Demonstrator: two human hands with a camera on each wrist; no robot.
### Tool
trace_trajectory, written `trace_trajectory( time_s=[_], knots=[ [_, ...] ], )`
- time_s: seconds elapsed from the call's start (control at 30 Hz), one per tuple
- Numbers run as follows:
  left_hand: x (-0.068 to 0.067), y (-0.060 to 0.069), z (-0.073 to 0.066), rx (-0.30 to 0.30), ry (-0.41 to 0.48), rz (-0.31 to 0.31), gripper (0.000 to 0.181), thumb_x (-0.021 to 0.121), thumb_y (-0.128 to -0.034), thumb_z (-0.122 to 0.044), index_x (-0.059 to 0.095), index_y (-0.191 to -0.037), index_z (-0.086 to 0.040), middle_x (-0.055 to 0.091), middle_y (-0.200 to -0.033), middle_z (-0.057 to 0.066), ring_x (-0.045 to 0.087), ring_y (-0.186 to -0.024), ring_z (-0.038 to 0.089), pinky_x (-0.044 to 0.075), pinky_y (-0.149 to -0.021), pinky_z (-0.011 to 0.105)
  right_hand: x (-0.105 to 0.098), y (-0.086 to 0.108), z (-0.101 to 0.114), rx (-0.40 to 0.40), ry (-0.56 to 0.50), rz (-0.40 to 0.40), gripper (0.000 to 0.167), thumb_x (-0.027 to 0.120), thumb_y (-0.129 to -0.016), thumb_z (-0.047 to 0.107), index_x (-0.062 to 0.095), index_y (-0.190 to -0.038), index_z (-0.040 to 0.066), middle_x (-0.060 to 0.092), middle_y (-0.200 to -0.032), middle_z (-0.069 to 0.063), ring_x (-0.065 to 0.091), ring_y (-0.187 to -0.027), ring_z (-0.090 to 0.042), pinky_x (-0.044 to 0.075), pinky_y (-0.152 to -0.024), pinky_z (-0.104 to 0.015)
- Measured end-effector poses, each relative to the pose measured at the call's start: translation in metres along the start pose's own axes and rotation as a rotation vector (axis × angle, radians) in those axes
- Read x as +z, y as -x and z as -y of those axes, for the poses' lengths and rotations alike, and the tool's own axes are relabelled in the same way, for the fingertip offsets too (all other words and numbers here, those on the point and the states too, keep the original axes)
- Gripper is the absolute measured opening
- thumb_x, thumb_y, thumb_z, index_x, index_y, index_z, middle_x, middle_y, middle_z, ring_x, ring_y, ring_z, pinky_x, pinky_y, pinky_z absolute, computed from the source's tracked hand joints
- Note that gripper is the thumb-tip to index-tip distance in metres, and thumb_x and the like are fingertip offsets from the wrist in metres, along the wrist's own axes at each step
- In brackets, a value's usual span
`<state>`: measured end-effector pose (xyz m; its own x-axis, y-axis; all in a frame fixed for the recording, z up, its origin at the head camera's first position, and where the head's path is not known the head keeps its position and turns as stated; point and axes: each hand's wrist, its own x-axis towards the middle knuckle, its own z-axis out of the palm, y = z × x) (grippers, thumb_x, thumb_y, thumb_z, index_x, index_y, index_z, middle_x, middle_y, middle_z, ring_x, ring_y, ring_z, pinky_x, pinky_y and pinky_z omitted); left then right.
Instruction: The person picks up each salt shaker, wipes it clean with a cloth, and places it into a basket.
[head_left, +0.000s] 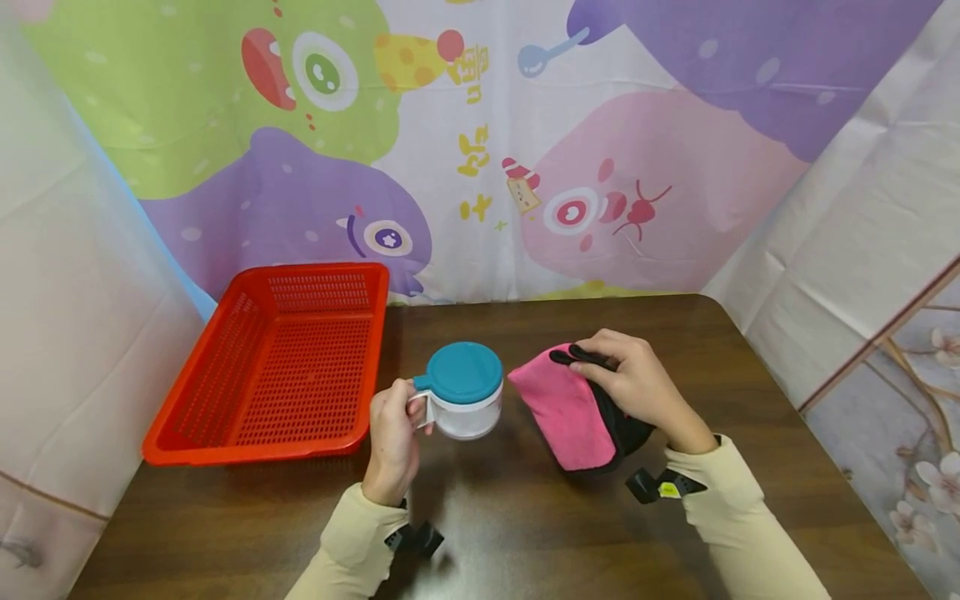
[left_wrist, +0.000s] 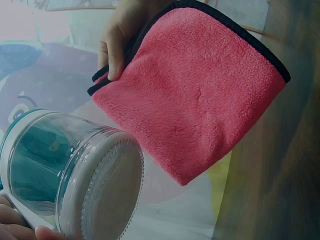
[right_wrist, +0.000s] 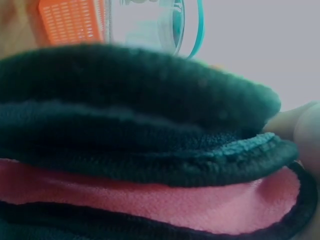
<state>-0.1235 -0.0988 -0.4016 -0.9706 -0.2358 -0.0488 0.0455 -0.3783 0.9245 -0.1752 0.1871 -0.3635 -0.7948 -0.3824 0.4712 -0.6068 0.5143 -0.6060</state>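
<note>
My left hand grips the white handle of a clear jar with a teal lid, held above the table. The left wrist view shows the jar tilted, its ridged glass base facing the camera. In my right hand a folded pink cloth with black edging is pinched between thumb and fingers at its upper edge. The cloth hangs close to the jar but apart from it. Its dark folds fill most of the right wrist view, where only part of the hand shows.
A red plastic basket with perforated walls stands on the left of the brown wooden table. Behind the table hangs a cartoon-printed curtain, with pale fabric at both sides.
</note>
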Motion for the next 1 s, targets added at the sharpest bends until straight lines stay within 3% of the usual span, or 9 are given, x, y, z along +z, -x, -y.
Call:
trace_trajectory(
  time_s=[0.33, 0.67, 1.0],
  knots=[
    [-0.001, -0.001, 0.002, -0.019, -0.015, 0.000, 0.037, 0.036, -0.0883, -0.009, 0.036, -0.052, -0.013, 0.031, -0.050, -0.004, 0.027, -0.048, 0.012, 0.034, -0.046, 0.025, 0.006, 0.001, 0.000, 0.055, -0.040, 0.084, 0.013, 0.074, -0.083, 0.010, 0.075, -0.096, 0.009, 0.067, -0.085, 0.000, 0.056, -0.075, -0.003, 0.048, -0.064, -0.019],
    [0.001, -0.001, 0.001, -0.033, -0.016, -0.001, 0.036, 0.036, -0.0874, -0.007, 0.035, -0.052, -0.012, 0.031, -0.050, -0.004, 0.027, -0.047, 0.011, 0.034, -0.046, 0.024, 0.010, 0.001, -0.002, 0.082, 0.007, 0.173, 0.015, 0.073, -0.083, 0.010, 0.074, -0.099, 0.009, 0.068, -0.086, 0.002, 0.055, -0.075, -0.006, 0.047, -0.066, -0.022],
    [0.002, -0.001, 0.002, -0.050, -0.022, 0.002, 0.036, 0.036, -0.0871, -0.006, 0.036, -0.052, -0.013, 0.032, -0.049, -0.005, 0.028, -0.047, 0.010, 0.035, -0.046, 0.024, 0.016, -0.001, -0.013, 0.128, 0.065, 0.199, 0.017, 0.072, -0.084, 0.010, 0.074, -0.100, 0.007, 0.070, -0.088, -0.002, 0.061, -0.081, -0.012, 0.049, -0.072, -0.026]
  ],
)
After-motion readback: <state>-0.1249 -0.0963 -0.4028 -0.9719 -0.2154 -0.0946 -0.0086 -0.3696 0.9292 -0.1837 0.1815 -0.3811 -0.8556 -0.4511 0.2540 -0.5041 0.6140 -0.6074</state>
